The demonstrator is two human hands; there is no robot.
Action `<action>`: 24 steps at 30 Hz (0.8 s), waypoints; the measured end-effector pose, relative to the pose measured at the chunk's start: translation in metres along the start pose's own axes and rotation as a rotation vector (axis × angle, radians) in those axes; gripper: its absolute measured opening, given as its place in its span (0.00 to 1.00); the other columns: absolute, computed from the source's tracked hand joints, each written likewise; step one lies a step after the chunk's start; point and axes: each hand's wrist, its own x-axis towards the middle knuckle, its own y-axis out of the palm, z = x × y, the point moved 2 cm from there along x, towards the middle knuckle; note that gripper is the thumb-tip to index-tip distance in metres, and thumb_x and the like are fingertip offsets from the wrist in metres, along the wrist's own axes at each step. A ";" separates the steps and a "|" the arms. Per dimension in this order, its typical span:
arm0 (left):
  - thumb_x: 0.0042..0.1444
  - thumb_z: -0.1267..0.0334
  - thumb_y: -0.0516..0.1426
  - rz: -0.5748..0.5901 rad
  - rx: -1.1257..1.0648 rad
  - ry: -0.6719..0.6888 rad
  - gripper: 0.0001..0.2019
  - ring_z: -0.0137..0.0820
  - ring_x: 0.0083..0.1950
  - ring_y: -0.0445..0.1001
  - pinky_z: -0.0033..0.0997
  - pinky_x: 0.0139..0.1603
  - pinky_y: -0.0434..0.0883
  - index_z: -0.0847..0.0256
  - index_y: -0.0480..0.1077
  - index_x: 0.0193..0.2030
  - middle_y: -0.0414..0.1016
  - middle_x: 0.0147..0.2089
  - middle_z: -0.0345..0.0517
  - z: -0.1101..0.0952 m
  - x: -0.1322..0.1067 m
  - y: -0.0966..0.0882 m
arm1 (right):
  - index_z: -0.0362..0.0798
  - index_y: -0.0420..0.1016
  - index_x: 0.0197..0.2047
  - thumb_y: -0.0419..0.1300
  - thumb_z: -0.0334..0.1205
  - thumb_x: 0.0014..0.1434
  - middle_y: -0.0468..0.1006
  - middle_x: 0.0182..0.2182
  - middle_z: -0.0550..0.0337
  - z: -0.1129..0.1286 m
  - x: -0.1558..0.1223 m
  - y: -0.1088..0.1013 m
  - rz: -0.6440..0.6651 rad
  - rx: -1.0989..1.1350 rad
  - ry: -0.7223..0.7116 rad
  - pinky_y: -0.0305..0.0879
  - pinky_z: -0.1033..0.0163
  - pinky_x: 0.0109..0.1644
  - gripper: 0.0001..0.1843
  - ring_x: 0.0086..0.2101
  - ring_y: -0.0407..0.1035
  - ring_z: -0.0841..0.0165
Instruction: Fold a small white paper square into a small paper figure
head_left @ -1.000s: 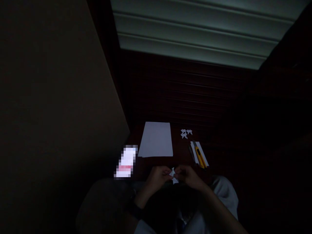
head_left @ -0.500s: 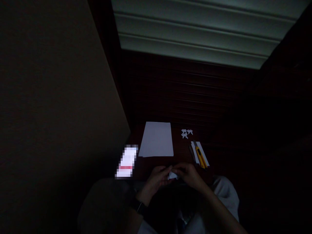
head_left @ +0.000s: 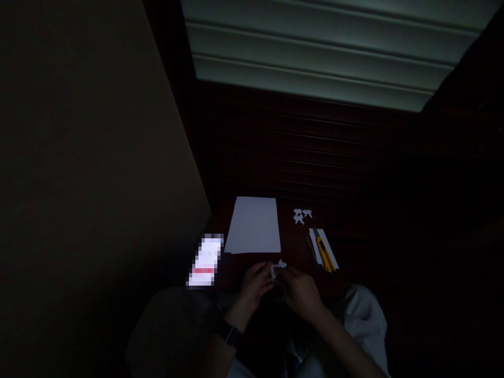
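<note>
Close to the table's near edge, my left hand (head_left: 254,286) and my right hand (head_left: 302,295) meet at a small piece of folded white paper (head_left: 277,266). My right fingers pinch it from the right, partly covering it. On its left side, my left thumb and fingers grip it. One pointed tip of the paper sticks up between the hands. The dim light hides the exact folds. Beyond them lies a stack of white paper sheets (head_left: 254,226). Several small folded paper figures (head_left: 301,216) sit together at the back right.
A yellow utility knife (head_left: 325,255) rests on narrow white paper (head_left: 331,251) at the right, beside a dark slender object (head_left: 310,245). At the left is a lit, pixelated phone (head_left: 205,262). A wall (head_left: 173,173) rises along the left, and slatted panels stand behind the dark table (head_left: 290,241).
The folded paper has been turned and raised slightly, its tip now pointing up. My right hand has rotated and its fingers have shifted on the paper; my left fingers have moved a little.
</note>
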 end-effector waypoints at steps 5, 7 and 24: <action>0.45 0.51 0.61 -0.001 0.037 0.025 0.19 0.32 0.36 0.73 0.34 0.38 0.71 0.64 0.72 0.38 0.74 0.37 0.50 -0.003 -0.003 0.004 | 0.50 0.66 0.49 0.55 0.35 0.56 0.77 0.38 0.55 -0.004 0.002 -0.001 0.080 0.126 0.098 0.61 0.66 0.39 0.15 0.38 0.72 0.64; 0.44 0.51 0.62 0.004 0.030 0.023 0.19 0.31 0.35 0.73 0.34 0.38 0.71 0.64 0.72 0.37 0.73 0.36 0.49 -0.004 -0.004 0.006 | 0.50 0.67 0.47 0.55 0.35 0.56 0.78 0.37 0.56 -0.007 0.003 0.000 0.051 0.254 0.097 0.62 0.66 0.37 0.14 0.37 0.73 0.64; 0.47 0.51 0.60 0.078 0.031 0.004 0.18 0.32 0.36 0.74 0.26 0.32 0.70 0.64 0.71 0.39 0.74 0.40 0.52 -0.009 -0.007 0.010 | 0.46 0.69 0.34 0.50 0.36 0.59 0.75 0.26 0.61 -0.018 0.010 0.007 -0.023 0.697 0.092 0.60 0.70 0.26 0.08 0.23 0.69 0.71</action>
